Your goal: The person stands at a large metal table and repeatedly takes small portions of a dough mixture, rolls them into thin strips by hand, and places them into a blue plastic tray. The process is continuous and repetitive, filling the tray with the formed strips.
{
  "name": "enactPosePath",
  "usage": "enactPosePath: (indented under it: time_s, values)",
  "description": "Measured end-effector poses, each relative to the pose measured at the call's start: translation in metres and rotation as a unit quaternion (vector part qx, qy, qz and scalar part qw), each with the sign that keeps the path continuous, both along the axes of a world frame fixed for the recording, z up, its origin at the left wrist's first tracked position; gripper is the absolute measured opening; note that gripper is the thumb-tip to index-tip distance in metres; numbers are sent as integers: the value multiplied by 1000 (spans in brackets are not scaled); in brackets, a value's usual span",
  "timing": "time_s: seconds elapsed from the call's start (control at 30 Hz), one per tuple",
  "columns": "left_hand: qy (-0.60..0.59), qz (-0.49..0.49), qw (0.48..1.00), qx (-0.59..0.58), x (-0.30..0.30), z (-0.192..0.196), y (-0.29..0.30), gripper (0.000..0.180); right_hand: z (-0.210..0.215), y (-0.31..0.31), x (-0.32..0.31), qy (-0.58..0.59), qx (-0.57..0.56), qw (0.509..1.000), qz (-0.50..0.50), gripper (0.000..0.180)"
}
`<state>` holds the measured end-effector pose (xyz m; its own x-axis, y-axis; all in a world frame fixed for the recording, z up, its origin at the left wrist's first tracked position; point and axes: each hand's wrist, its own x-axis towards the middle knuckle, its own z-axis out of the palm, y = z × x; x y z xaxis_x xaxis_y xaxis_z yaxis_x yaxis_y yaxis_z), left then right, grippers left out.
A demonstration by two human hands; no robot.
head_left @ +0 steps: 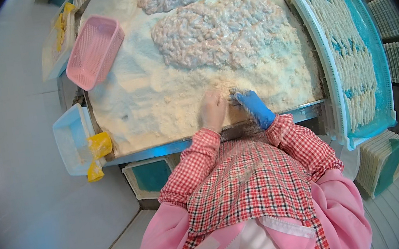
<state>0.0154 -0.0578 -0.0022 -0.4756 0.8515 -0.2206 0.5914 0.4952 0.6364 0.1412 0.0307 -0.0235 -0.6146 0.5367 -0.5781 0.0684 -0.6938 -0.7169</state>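
Observation:
My left hand [213,110], coated in white crumbs, lies flat with fingers apart on the breadcrumb bed [156,100] near the front edge of the metal table [303,110]. My right hand [252,105], in a blue glove, is beside it, fingertips pinched on a small crumb-coated piece [233,93] half buried in the crumbs. Two large heaps of pale raw shrimp [217,31] lie on the crumbs further back. Red-checked sleeves cover both forearms.
A pink mesh basket [94,50] sits at the table's left edge. A blue tray [369,52] lined with rows of breaded pieces stands at the right. A light blue tub [71,139] with yellow gloves [97,153] hangs at the front left. Stacked trays [383,160] sit lower right.

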Motion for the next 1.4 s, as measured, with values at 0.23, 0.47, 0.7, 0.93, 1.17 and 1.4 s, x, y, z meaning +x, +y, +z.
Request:
enactPosePath:
  time_s: [0.23, 0.47, 0.7, 0.93, 1.17, 1.4]
  values:
    - [108, 71, 974, 186, 25, 7, 23, 39, -14, -4, -13, 74, -107, 986, -105, 26]
    - [115, -76, 981, 138, 68, 9, 68, 49, 0, 23, 25, 307, -281, 902, -113, 49]
    - [154, -87, 966, 191, 13, 14, 120, 48, 88, 120, 161, 122, -161, 956, -213, 21]
    - [265, -187, 935, 143, -69, 1, 138, 30, 89, 294, 432, -322, 302, 849, -289, 52]
    - [310, -241, 916, 80, -72, 11, 147, 26, 49, 338, 467, -319, 180, 903, -224, 51]
    - [263, -219, 928, 151, -51, 12, 74, 21, 9, 327, 561, -486, 318, 794, -178, 48]
